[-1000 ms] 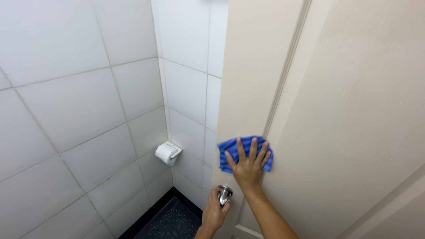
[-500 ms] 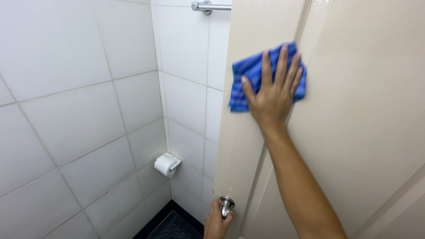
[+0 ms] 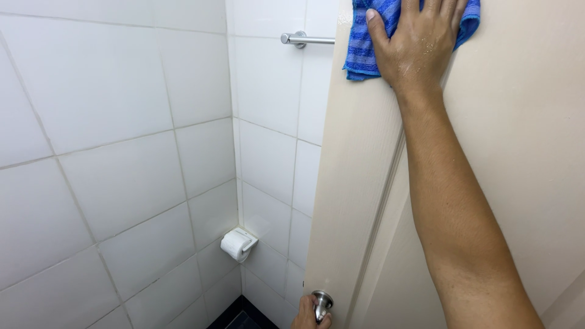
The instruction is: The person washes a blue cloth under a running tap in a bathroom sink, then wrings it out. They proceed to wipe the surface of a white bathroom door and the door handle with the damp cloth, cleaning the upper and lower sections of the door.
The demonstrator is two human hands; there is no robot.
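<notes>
White wall tiles (image 3: 122,122) surround a cream door (image 3: 518,152). High on it, the right hand (image 3: 417,42) presses a blue cloth (image 3: 365,42) flat with spread fingers, while the left hand (image 3: 308,317) grasps the metal doorknob (image 3: 321,303) at the door's lower edge.

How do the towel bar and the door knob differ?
The towel bar is a long horizontal rod high on the tiled wall, untouched. The door knob is a small round fitting low on the door edge, gripped by the left hand. Both are shiny silver metal.
</notes>
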